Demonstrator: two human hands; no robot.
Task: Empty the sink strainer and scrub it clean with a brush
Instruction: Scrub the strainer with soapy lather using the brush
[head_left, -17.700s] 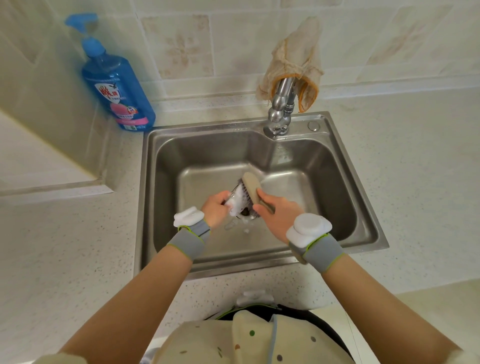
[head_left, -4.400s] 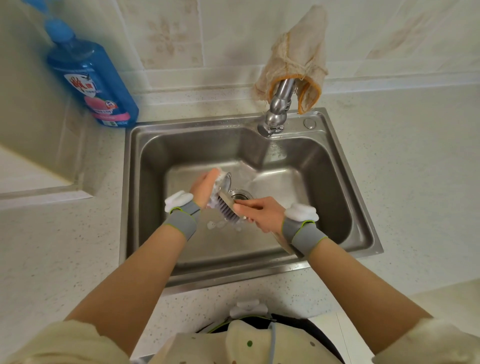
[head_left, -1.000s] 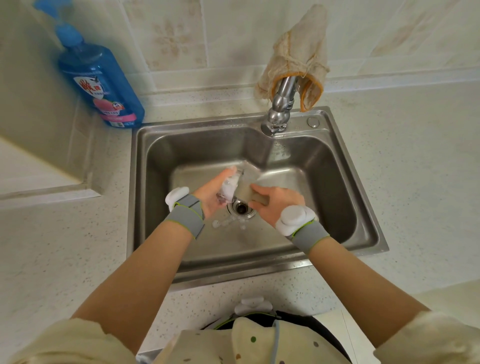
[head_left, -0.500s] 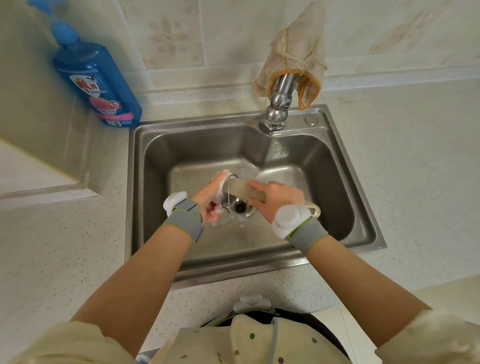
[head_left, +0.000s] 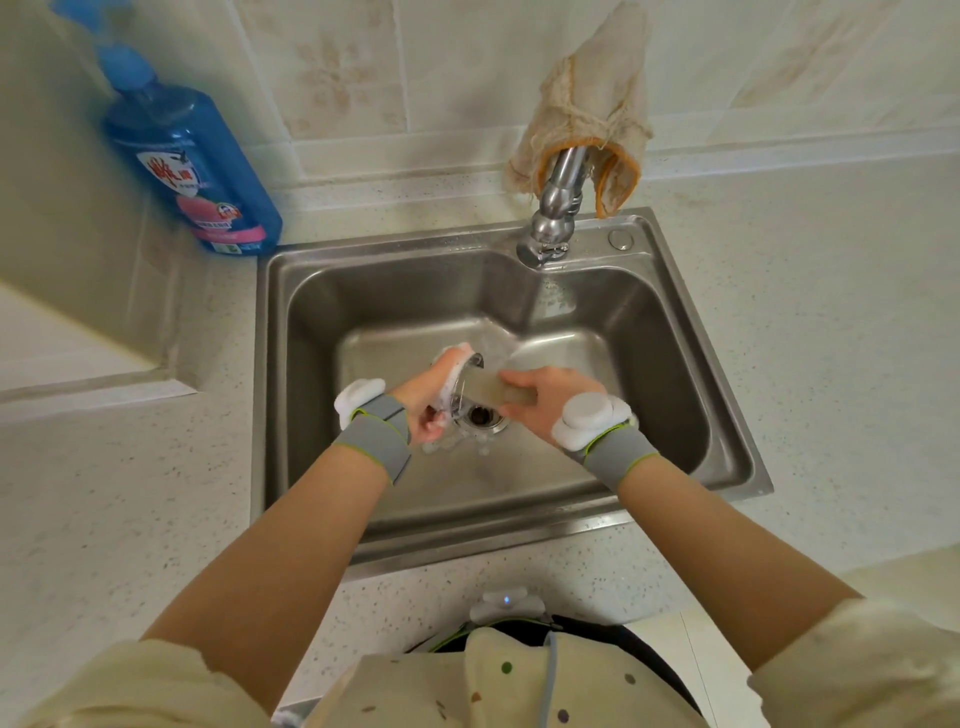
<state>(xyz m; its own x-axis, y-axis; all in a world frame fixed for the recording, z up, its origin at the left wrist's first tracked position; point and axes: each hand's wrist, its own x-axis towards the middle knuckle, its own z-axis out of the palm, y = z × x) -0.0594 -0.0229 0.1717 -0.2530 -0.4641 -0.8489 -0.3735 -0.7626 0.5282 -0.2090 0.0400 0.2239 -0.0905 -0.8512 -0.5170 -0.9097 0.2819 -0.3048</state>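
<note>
a: what's at the far left?
b: a blue soap bottle (head_left: 192, 166) stands on the counter (head_left: 130, 493), just beside the back left corner of the sink (head_left: 311, 415)
a: and inside the basin?
b: the left hand (head_left: 423, 402), covered in foam, has its fingers curled round the strainer (head_left: 464, 382). it holds the strainer on edge, just above the open drain (head_left: 480, 415)
a: where's the brush?
b: the brush (head_left: 485, 391) points left with its head pushed into the strainer's open side, so i can't see the bristles. the right hand (head_left: 545, 402) is closed round the brush's pale body, fingers over the top and thumb on the near edge
a: anything further right?
b: the faucet (head_left: 553, 218) rises from the back rim, with a beige cloth (head_left: 587, 104) draped over it
</note>
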